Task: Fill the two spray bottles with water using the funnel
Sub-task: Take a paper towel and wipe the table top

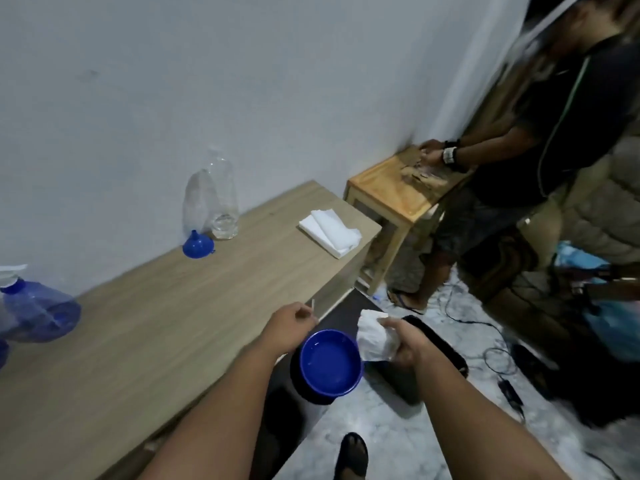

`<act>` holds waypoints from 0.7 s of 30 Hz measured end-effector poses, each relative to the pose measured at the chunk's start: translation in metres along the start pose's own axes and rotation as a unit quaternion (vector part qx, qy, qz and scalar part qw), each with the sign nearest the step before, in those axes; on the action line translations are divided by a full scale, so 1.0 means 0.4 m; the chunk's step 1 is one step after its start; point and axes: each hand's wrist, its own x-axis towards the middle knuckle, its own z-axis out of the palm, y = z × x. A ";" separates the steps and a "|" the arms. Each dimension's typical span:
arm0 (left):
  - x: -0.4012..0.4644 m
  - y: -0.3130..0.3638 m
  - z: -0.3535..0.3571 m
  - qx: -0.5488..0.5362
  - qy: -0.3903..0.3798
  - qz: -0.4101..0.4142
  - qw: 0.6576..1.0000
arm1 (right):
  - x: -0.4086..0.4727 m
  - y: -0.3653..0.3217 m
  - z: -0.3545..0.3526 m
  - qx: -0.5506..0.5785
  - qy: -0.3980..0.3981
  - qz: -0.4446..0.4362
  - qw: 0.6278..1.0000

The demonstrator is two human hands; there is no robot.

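Note:
A blue funnel [198, 245] stands mouth-down on the wooden table [138, 341] by the wall. Beside it stand two clear plastic bottles [225, 199], one with a little water at the bottom. At the far left edge lies a blue translucent spray bottle [40, 313] with a white trigger head; a second blue one [2, 353] is barely in view below it. My left hand [291, 325] holds a blue bowl [330, 362] by its rim, off the table's front edge. A thin white stick pokes up from its fingers. My right hand [403, 342] grips a crumpled white tissue [375, 337] beside the bowl.
Folded white tissues [329, 232] lie at the table's right end. A black bin [433, 344] stands under my hands. Another person [554, 133] works at a small wooden stool [388, 188] to the right. Cables [485, 327] run over the marble floor; my sandalled foot [351, 455] is below.

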 end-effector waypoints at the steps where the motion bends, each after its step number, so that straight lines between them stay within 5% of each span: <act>1: 0.006 0.027 0.037 0.013 -0.031 0.015 0.999 | -0.010 -0.004 -0.019 -0.010 0.009 0.001 1.000; 9: 0.026 0.247 0.261 0.082 -0.271 0.038 0.958 | -0.067 -0.060 -0.187 0.031 -0.012 -0.001 0.999; 13: 0.042 0.351 0.357 0.012 -0.274 0.107 0.956 | -0.059 -0.105 -0.310 0.046 -0.047 -0.015 0.998; 21: 0.244 0.534 0.604 0.139 -0.194 0.141 0.961 | 0.083 -0.217 -0.559 0.074 -0.012 -0.067 0.995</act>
